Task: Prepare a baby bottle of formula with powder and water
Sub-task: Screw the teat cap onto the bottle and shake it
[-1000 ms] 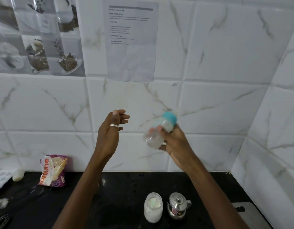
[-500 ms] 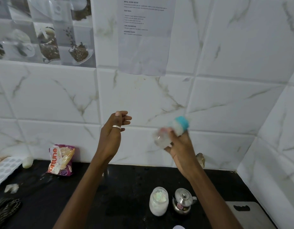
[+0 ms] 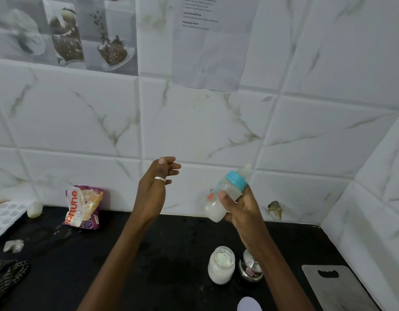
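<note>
My right hand (image 3: 243, 207) grips a small baby bottle (image 3: 224, 194) with a teal collar and clear nipple, tilted with the nipple up to the right. Cloudy white liquid fills the bottle. It is raised above the black counter (image 3: 149, 265), in front of the tiled wall. My left hand (image 3: 154, 187), a ring on one finger, hovers to the bottle's left with loosely curled fingers and holds nothing. A jar of white powder (image 3: 221, 264) stands on the counter below the bottle. Beside it, a small steel pot (image 3: 250, 269) is partly hidden by my right forearm.
A purple and orange snack packet (image 3: 83, 206) leans on the wall at the left. A white moulded tray (image 3: 5, 216) and a dark cord (image 3: 8, 277) lie at the far left. A grey cutting board (image 3: 337, 288) lies at the right. A paper sheet (image 3: 214, 41) hangs on the tiles.
The bottle in my right hand has shifted in tilt and position between frames and is now sharp rather than blurred. The camera has tilted down, showing more counter. My left hand stays raised.
</note>
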Tool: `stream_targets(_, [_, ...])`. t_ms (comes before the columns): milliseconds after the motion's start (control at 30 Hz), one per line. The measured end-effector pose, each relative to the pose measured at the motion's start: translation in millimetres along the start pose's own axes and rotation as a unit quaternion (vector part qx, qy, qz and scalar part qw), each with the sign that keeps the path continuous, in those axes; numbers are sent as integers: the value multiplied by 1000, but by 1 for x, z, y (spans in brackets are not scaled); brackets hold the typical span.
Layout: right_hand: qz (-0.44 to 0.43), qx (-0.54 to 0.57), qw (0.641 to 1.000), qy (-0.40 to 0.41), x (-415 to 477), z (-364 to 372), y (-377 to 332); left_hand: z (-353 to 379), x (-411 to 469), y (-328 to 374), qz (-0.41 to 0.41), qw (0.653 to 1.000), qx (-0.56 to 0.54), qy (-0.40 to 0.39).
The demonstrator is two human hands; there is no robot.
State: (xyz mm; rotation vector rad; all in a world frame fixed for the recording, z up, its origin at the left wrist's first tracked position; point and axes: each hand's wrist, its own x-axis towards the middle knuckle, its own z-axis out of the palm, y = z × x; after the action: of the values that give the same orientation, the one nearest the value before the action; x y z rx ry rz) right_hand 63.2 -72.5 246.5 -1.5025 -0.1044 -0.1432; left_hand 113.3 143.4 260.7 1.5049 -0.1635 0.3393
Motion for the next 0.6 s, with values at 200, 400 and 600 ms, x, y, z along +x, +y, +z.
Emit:
stream_targets(200, [-32,-160,986,40,-11,15,8,-5,-23,-9,-8,999,3,-53])
stream_targets(400, [-30,-228,972,38,-27,33,26,4,-49,-30,-34,977,45,-207])
stream_targets(600, [22,-292,956,5,-53,39,67,-2,-91,-67,-62,965,36,-252])
